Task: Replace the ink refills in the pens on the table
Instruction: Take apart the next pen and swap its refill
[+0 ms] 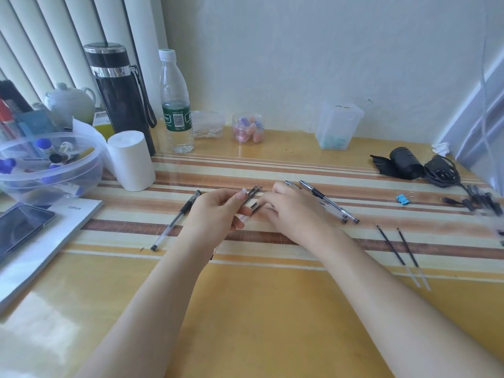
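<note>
**A bunch of refills is held in both hands**

A bunch of refills (253, 193) is held just above the striped bench (272, 309), near its middle. The bunch is gripped by the left hand (218, 211), whose fingers and thumb are curled round it. The thin tips are pointed away from the person. The lower part of the bunch is pinched by the bent fingertips of the right hand (289, 211). It cannot be told whether a pen body is mixed in with the bunch.

One pen (176, 220) with a black grip is laid on the bench just left of the left hand. Two more pens (329, 201) are laid side by side just right of the right hand. Two loose refills (390, 245) are laid further right, near each other and well apart from the hands. A blue clip (403, 199) is seen beyond them.

A black roll (403, 162) and a dark cable (441, 171) are placed in the far right corner. At the left, a clear bowl (81, 170), a white paper roll (131, 160), a black flask (120, 96) and a water bottle (176, 105) are stood together. A phone (21, 227) is laid on a white booklet (54, 241).
</note>
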